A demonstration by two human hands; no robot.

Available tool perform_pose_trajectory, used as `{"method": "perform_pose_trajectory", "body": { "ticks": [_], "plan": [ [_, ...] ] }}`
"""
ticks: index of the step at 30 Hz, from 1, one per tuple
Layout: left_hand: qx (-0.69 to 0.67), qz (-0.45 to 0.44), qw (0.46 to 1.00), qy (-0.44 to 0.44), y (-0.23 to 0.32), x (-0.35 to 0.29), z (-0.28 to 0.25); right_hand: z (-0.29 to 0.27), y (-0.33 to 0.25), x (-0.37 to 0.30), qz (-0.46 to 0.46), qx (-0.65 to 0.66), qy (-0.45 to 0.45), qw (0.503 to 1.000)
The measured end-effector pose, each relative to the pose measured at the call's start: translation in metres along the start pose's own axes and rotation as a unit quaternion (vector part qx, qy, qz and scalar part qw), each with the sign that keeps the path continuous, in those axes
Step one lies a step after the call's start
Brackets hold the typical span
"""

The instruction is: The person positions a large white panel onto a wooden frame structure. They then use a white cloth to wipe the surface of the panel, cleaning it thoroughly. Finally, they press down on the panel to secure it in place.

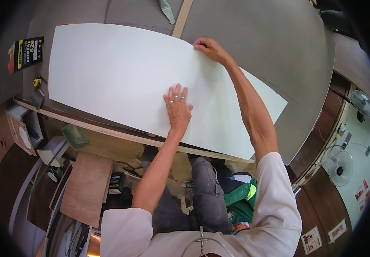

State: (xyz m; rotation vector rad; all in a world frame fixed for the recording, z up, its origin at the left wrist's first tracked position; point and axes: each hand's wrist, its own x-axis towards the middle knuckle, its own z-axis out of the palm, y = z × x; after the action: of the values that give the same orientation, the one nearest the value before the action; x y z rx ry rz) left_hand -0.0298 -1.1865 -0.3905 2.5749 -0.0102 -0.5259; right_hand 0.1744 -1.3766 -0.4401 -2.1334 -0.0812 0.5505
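A white panel (120, 73) is lying on the grey table (270, 34), running lengthwise along its near edge, with one corner reaching that edge toward the right. The left hand (178, 110) is resting palm down on the panel, its fingers spreading apart and gripping nothing. The right hand (212, 50) is touching the panel's far edge with bent fingers; whether they are clamping it, I cannot tell. Near the table's left edge a black and yellow can (29, 51) is standing, and a tape measure (37, 81) is lying closer to the near left corner. A wood strip (182, 19) is running from behind the panel toward the table's far edge. Below the near edge, a person in a green jacket (240, 199) is staying low beside the wearer's legs (210, 192).
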Motion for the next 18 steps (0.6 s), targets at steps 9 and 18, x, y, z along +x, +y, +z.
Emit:
{"method": "perform_pose_trajectory", "body": {
  "ticks": [9,18],
  "plan": [
    [-0.02,0.097,0.994,0.041,-0.013,0.004,-0.005,0.112,-0.004,-0.149,-0.006,-0.282,0.239,0.929],
    [0.132,0.135,0.963,0.19,-0.15,0.05,-0.036,0.029,0.108,-0.247,0.25,-0.323,0.412,0.815]
  ]
}}
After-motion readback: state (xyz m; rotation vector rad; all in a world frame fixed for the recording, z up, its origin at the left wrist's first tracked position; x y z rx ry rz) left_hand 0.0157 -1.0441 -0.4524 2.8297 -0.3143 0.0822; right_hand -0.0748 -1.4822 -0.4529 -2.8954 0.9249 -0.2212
